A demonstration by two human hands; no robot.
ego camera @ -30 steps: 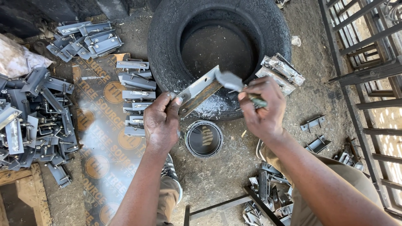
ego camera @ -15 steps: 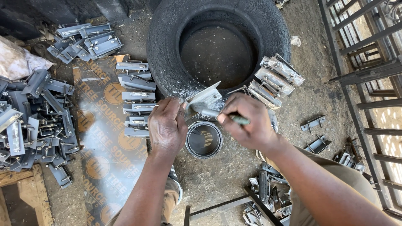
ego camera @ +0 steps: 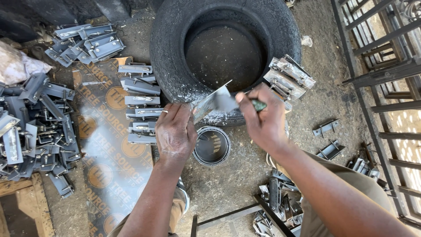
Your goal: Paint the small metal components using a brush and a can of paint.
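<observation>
My left hand [ego camera: 175, 131] grips a flat grey metal bracket [ego camera: 212, 103] by its lower end, holding it tilted over the near wall of a black tyre [ego camera: 175, 61]. My right hand [ego camera: 263, 120] is closed around a green-handled brush [ego camera: 258, 105], whose head rests against the bracket; the bristles are blurred. Just below both hands a small open paint tin [ego camera: 212, 147] stands on the dirt floor.
A row of grey metal brackets [ego camera: 140, 103] lies on printed cardboard [ego camera: 105, 158] to the left. More brackets are heaped at far left [ego camera: 35, 127], top left [ego camera: 85, 44] and on the tyre's right side [ego camera: 289, 77]. A metal gate [ego camera: 386, 87] stands right.
Both hands dropped toward the paint tin half a second ago, then lifted again. The bracket is now raised against the tyre with the brush on it.
</observation>
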